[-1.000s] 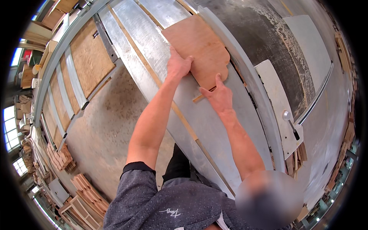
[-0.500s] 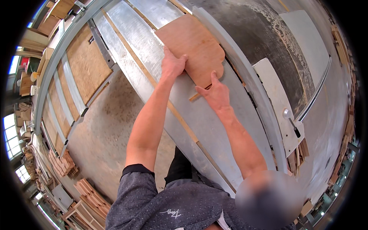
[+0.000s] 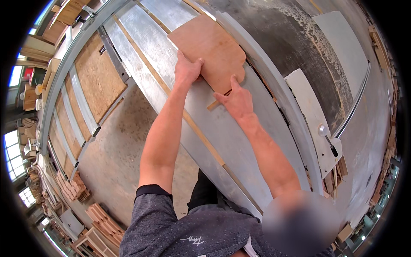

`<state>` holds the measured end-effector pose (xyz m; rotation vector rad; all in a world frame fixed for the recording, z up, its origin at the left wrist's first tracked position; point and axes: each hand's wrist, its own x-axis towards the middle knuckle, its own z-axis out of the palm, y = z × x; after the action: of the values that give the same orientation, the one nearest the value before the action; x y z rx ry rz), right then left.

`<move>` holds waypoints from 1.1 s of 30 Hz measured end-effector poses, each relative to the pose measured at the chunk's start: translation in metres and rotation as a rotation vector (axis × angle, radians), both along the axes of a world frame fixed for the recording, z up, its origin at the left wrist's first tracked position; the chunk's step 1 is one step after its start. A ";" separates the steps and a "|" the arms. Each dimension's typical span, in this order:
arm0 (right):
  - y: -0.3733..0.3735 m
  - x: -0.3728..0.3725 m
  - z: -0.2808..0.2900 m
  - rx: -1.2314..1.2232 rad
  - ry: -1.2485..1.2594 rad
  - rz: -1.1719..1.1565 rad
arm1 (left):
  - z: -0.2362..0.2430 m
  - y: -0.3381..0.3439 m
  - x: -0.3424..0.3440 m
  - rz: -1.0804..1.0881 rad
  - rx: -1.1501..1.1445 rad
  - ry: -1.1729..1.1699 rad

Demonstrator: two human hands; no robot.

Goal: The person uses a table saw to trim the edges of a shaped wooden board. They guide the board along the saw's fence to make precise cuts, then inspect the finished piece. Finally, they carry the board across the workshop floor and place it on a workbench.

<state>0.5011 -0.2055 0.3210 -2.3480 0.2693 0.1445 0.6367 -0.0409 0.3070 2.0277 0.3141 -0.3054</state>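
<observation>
A flat tan wooden board (image 3: 209, 47) with a wavy, rounded edge on its right side lies on the metal saw table (image 3: 252, 141). My left hand (image 3: 187, 70) holds the board's left edge, thumb on top and fingers partly hidden along the side. My right hand (image 3: 238, 100) grips the near corner, with its index finger pointing forward on the board and its thumb out to the left. Beneath that corner, beside my right thumb, the end of a thin wood strip (image 3: 212, 105) sticks out.
A long metal rail (image 3: 274, 64) runs along the table's right side. Beyond it stands a white plate with a knob and lever (image 3: 322, 129). At the left is a frame with wooden panels (image 3: 100, 81). Stacked wood pieces (image 3: 105, 222) lie on the floor at the lower left.
The board and both hands have shifted slightly to the left across the table. The grip of both hands looks the same, and the view has moved a little.
</observation>
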 end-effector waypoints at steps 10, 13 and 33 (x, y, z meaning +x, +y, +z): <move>0.017 0.040 -0.008 -0.108 -0.073 0.061 | 0.001 0.020 0.035 0.016 -0.061 -0.029; 0.024 0.054 -0.009 -0.122 -0.069 0.070 | 0.003 0.022 0.045 0.071 -0.040 -0.027; 0.075 -0.083 0.020 0.736 0.219 -0.223 | 0.061 0.070 -0.133 0.197 -0.424 -0.400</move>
<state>0.4183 -0.1301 0.3405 -1.5615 0.4879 0.3305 0.5033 0.0286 0.3684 1.5788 0.1762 0.1494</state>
